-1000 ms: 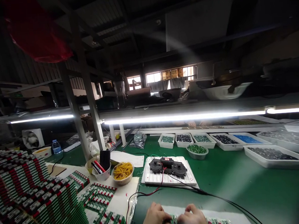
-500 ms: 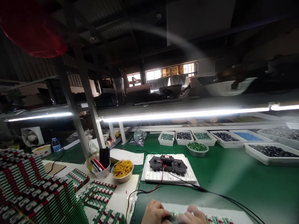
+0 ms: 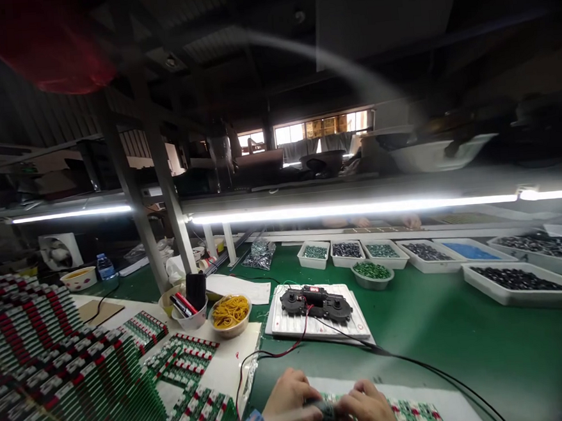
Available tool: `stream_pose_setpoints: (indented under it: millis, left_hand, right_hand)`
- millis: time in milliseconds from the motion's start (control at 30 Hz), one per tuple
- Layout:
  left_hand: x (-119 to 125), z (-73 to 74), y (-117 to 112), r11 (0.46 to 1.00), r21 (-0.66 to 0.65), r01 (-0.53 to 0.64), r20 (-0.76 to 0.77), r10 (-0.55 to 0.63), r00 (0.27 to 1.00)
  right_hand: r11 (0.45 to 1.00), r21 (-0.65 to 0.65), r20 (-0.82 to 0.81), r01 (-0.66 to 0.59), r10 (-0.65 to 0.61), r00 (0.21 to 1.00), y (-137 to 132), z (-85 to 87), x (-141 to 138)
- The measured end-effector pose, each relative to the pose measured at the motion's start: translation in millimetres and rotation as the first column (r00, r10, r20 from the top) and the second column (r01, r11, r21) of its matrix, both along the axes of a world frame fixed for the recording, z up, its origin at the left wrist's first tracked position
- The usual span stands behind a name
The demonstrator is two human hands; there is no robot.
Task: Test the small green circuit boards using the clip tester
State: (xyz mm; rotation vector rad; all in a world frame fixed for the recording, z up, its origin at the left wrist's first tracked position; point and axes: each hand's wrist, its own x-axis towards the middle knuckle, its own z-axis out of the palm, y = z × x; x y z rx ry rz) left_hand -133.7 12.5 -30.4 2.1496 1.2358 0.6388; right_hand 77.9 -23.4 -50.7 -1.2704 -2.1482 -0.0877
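A green circuit board panel (image 3: 418,414) with white and red parts lies on a white sheet at the bottom of the view. Over it, my left hand (image 3: 291,407) has its fingers bent and closed against a small dark part (image 3: 328,414). From the other side, my right hand (image 3: 368,409) bends its fingers down onto the same dark part and the board. The fingertips partly cover the dark part, so its exact kind cannot be made out. Beyond my hands, a black twin-hub motor device (image 3: 316,303) with red and black wires rests on a white foam board (image 3: 282,329).
Tall stacks of circuit boards (image 3: 100,383) stand at the left. A bowl of yellow rubber bands (image 3: 230,313) sits beside a tub of markers (image 3: 192,318). White trays of small parts (image 3: 517,280) line the back right. A co-worker's hands (image 3: 409,221) show behind the light tube (image 3: 358,209).
My right hand has shifted slightly right and its fingers have bent down more. More of the dark part shows between my hands. The view has tilted slightly.
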Motion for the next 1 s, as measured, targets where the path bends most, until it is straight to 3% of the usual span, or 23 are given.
stream_pose_setpoints:
  millis: [233, 500, 733, 1000]
  left_hand:
    - [2, 7.0, -7, 0.999, -0.025, -0.042, -0.036, 0.041, 0.998]
    - [4, 5.7, -10, 0.998, 0.036, -0.052, -0.082, 0.055, 0.995]
    - [4, 2.4, -8, 0.995, 0.094, -0.018, -0.137, 0.031, 0.99]
    - [8, -7.1, -14, 0.983, 0.165, -0.081, -0.165, 0.108, 0.98]
  right_hand:
    - [0.999, -0.032, 0.012, -0.005, 0.005, 1.0, -2, 1.9, 1]
    - [0.985, 0.174, 0.053, 0.001, -0.011, 0.999, -3, 4.5, -7]
    - [0.967, 0.255, 0.077, -0.002, -0.019, 0.997, -4, 4.1, -15]
    - [0.98, 0.197, 0.029, 0.01, -0.016, 0.999, -5, 4.3, -13]
